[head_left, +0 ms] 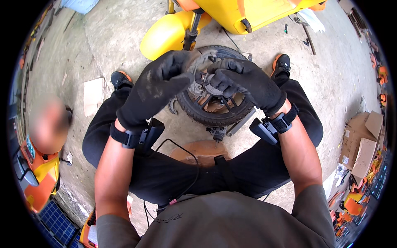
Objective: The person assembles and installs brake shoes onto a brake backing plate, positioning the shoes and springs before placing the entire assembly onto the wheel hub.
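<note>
A wheel with a black tyre (198, 113) lies on the floor between my legs, its spokes and hub partly covered by my hands. Above the wheel's left side is my left hand (161, 82) in a black glove, fingers bent toward the thumb; a blur at the fingertips hides what they hold. My right hand (248, 82), gloved too, is curled closed over the hub. Small dark metal parts (202, 78) show beside its fingertips, but whether they are in its grip or on the wheel I cannot tell.
A yellow vehicle body (231, 16) with a yellow mudguard (161, 35) stands just beyond the wheel. Cardboard boxes (359, 140) are at the right. A flat cardboard piece (94, 97) lies left. Another person (49, 124) is at the far left. A metal bar (309, 39) lies at upper right.
</note>
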Demonstrator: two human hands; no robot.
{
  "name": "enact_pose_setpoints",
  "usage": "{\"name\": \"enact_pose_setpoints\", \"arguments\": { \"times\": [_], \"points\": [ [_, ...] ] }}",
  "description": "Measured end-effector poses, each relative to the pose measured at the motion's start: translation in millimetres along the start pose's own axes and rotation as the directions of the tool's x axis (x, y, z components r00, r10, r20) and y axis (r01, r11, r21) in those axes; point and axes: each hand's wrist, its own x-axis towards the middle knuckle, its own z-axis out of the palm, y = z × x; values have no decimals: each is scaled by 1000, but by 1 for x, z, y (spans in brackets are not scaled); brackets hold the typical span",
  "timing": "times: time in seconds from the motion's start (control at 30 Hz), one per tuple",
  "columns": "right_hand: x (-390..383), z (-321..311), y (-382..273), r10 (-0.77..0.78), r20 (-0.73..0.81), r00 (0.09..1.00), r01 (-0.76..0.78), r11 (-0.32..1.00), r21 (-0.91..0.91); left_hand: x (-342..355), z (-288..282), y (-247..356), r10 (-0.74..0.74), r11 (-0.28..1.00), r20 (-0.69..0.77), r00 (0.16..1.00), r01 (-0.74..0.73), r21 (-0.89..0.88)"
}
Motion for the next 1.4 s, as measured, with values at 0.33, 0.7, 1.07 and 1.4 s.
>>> {"name": "enact_pose_setpoints", "arguments": {
  "times": [0.33, 0.7, 1.07, 1.4],
  "points": [
    [-9, -1, -19, -2, -121, 993, 1, 1000, -14, -14, 18, 6, 424, 725, 59, 904, -377, 576],
    [-10, 14, -15, 106, 44, 993, -114, 956, 271, -4, 21, -6, 648, 307, 99, 755, -378, 873],
    [-9, 14, -12, -33, 28, 999, 24, 964, 264, 1, 27, -5, 683, 355, -1, 730, -330, 875],
    [-9, 29, -17, -228, -169, 959, 217, 973, -82, -4, -6, -34, 435, 826, -33, 900, -384, 412]
  ]
}}
